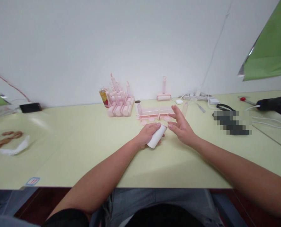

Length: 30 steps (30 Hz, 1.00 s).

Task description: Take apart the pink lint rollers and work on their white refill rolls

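Observation:
A white paper roll (157, 136), tilted, lies in the grip of my left hand (150, 131) above the table near its middle. To the right of the roll, my right hand (181, 127) is raised with its fingers spread and nothing in them. Just beyond both hands lie pink lint roller covers (149, 112), with small pink round caps (144, 122) in front of them. At the back left, several pink lint rollers (119, 105) stand grouped together. One more pink lint roller (164, 91) stands alone by the wall.
A carton (104, 97) stands behind the grouped rollers. To the right are a power strip (198, 97), white cables, a utility knife (201, 108) and a black device (276, 104). A black phone (31, 107), brown items (8, 138) and white tissue (16, 148) lie at the left.

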Each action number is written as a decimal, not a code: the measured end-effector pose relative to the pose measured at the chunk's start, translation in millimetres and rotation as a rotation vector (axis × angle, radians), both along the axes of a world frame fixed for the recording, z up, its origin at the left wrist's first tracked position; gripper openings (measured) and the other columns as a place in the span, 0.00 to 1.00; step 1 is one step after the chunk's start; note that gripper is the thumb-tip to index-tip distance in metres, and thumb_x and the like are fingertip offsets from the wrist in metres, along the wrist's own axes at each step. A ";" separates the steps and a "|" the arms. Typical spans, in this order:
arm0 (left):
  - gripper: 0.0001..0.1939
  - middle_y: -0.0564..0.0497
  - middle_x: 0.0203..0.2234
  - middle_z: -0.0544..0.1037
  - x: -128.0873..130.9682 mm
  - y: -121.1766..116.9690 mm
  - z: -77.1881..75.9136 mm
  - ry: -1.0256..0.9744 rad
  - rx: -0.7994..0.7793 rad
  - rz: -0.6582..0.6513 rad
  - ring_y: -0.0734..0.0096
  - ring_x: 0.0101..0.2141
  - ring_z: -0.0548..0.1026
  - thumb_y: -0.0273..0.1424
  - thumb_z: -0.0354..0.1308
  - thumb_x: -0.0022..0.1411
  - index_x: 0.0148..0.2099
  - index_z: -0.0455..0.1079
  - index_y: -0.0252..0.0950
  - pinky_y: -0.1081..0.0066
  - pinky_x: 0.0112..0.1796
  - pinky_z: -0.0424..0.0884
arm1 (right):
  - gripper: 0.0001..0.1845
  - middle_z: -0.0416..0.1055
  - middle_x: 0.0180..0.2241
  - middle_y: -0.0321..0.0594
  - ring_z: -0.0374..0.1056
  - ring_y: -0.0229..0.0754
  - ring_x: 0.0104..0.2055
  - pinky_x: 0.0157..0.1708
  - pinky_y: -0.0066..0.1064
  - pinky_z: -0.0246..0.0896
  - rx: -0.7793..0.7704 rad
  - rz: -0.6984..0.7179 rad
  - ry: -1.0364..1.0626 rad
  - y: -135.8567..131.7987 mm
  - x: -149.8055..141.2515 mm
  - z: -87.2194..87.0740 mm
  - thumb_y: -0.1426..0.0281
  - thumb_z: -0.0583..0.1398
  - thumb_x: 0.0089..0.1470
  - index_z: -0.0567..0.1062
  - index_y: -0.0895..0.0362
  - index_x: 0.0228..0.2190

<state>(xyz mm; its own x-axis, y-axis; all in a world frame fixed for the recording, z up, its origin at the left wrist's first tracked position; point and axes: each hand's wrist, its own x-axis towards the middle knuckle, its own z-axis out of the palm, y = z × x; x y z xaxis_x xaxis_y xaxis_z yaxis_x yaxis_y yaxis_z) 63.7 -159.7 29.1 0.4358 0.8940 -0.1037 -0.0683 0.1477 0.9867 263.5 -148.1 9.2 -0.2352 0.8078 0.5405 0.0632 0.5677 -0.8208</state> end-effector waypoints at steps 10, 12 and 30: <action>0.27 0.48 0.26 0.77 -3.7 3.4 -8.1 -0.007 0.070 -0.048 0.73 0.20 0.73 0.52 0.62 0.57 0.40 0.70 0.31 0.74 0.20 0.67 | 0.51 0.40 0.72 0.45 0.50 0.54 0.69 0.64 0.49 0.54 -0.155 0.478 -0.265 -17.9 -4.7 8.0 0.56 0.64 0.57 0.42 0.48 0.70; 0.27 0.48 0.26 0.77 -3.0 3.1 -7.0 -0.010 0.069 -0.038 0.73 0.20 0.73 0.52 0.62 0.56 0.40 0.70 0.31 0.74 0.21 0.67 | 0.50 0.40 0.72 0.46 0.49 0.54 0.69 0.64 0.48 0.55 -0.142 0.459 -0.265 -17.1 -4.7 7.5 0.57 0.63 0.57 0.42 0.48 0.70; 0.27 0.50 0.24 0.75 -0.1 2.2 -11.5 0.161 0.185 -0.148 0.72 0.22 0.72 0.53 0.58 0.59 0.40 0.70 0.32 0.74 0.24 0.62 | 0.42 0.58 0.66 0.49 0.56 0.54 0.66 0.65 0.49 0.51 0.013 0.310 -0.393 -4.1 1.0 -5.4 0.56 0.62 0.59 0.55 0.55 0.67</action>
<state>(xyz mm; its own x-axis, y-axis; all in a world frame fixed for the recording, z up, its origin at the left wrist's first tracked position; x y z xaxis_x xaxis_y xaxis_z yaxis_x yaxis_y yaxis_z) 63.7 -157.4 17.6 0.5542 0.8321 -0.0231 0.1006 -0.0394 0.9942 264.6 -152.2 3.7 -0.6507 0.6619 0.3722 0.1932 0.6183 -0.7618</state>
